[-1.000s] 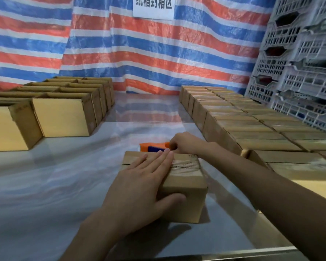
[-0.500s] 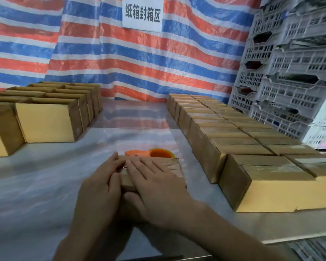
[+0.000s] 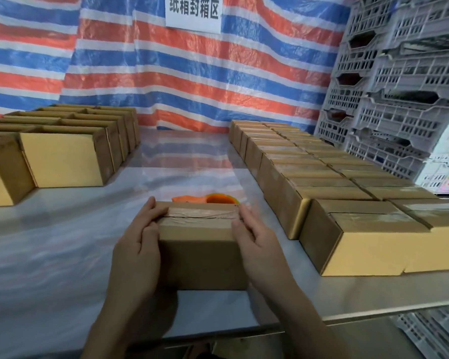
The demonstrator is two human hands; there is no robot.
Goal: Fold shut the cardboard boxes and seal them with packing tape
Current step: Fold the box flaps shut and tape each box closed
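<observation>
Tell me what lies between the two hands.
The taped cardboard box lies between the left hand and the right hand, in the head view.

The box [image 3: 200, 244] hides most of the orange tape dispenser [image 3: 213, 198]; the carton [image 3: 0, 177] at the table's [image 3: 62, 255] left edge is cropped.

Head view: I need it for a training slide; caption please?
Left hand and right hand press the ends of a taped cardboard box, orange tape dispenser behind it.

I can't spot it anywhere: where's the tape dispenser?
Head view: the orange tape dispenser lies on the table just behind the nearest box, left of the taped boxes.
</observation>
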